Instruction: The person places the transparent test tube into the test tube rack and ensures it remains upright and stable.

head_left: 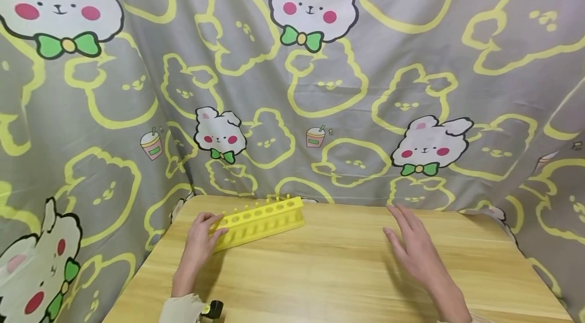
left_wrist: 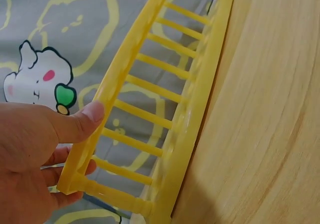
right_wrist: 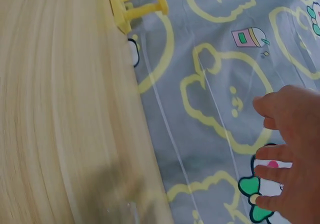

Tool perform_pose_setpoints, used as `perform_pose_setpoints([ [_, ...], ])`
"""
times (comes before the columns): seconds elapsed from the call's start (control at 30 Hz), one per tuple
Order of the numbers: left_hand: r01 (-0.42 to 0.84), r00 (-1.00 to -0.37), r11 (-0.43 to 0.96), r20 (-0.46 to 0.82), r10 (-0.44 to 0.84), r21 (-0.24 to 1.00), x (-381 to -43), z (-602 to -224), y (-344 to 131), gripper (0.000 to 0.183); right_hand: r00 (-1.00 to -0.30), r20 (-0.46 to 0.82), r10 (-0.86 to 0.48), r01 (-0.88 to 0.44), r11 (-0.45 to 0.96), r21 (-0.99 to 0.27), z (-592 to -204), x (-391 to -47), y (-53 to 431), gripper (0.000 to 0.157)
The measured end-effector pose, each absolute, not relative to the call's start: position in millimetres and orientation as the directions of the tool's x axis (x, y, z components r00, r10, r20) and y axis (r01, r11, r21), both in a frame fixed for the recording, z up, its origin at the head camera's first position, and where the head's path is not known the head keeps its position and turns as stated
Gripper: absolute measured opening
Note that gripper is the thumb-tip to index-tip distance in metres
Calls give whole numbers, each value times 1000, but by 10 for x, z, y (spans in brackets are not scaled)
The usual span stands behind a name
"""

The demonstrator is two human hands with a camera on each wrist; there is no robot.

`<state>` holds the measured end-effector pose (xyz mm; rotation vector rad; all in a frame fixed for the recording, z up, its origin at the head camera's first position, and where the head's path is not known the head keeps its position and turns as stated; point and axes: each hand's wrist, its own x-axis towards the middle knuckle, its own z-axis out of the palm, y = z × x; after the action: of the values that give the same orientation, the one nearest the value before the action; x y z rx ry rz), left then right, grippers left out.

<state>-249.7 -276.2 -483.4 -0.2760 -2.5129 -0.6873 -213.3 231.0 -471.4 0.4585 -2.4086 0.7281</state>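
A yellow plastic test tube rack (head_left: 258,224) stands on the wooden table, set at a slant toward the back. Round holes line its top rail, and a row of pegs shows along its far side. At the rack's left end, my left hand (head_left: 201,236) grips the top rail. In the left wrist view the thumb (left_wrist: 90,115) lies on one side of the rail and fingers curl under the other. My right hand (head_left: 413,241) hovers over the right part of the table, fingers extended, holding nothing. The right wrist view catches only the rack's end (right_wrist: 137,6).
A grey cloth (head_left: 320,79) printed with white rabbits and yellow outlines hangs behind the table and at both sides. The wooden tabletop (head_left: 329,272) reaches back to that cloth. A small black object (head_left: 213,309) sits at the left cuff.
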Motion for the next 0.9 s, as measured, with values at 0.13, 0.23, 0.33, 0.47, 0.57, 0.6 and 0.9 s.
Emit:
perform_pose_setpoints([
  [0.13, 300, -868, 846, 494, 51, 440, -2535, -4839, -2736, 38, -763, 627, -155, -488, 774, -404, -4726, -2190, 2244, 57],
  [0.23, 289, -878, 844, 476, 47, 451, -2537, -4836, -2734, 37, -769, 618, -163, -491, 769, -409, -4725, -2220, 2173, 55],
  [0.33, 291, -880, 841, 473, 48, 456, -2521, -4822, -2738, 37, -775, 607, -173, -495, 764, -414, -4728, -2239, 2093, 56],
  [0.47, 289, -883, 837, 467, 45, 465, -2523, -4811, -2735, 38, -774, 605, -188, -504, 762, -408, -4737, -2278, 1999, 56],
  [0.57, 274, -891, 838, 452, 37, 473, -2526, -4811, -2734, 38, -775, 603, -190, -505, 760, -408, -4743, -2307, 1926, 56],
  [0.6, 270, -893, 838, 449, 34, 474, -2523, -4811, -2738, 38, -776, 602, -188, -503, 760, -411, -4745, -2313, 1895, 56],
  [0.9, 316, -869, 819, 493, 47, 478, -2529, -4854, -2779, 38, -759, 609, -231, -550, 729, -408, -4778, -2376, 1604, 53],
])
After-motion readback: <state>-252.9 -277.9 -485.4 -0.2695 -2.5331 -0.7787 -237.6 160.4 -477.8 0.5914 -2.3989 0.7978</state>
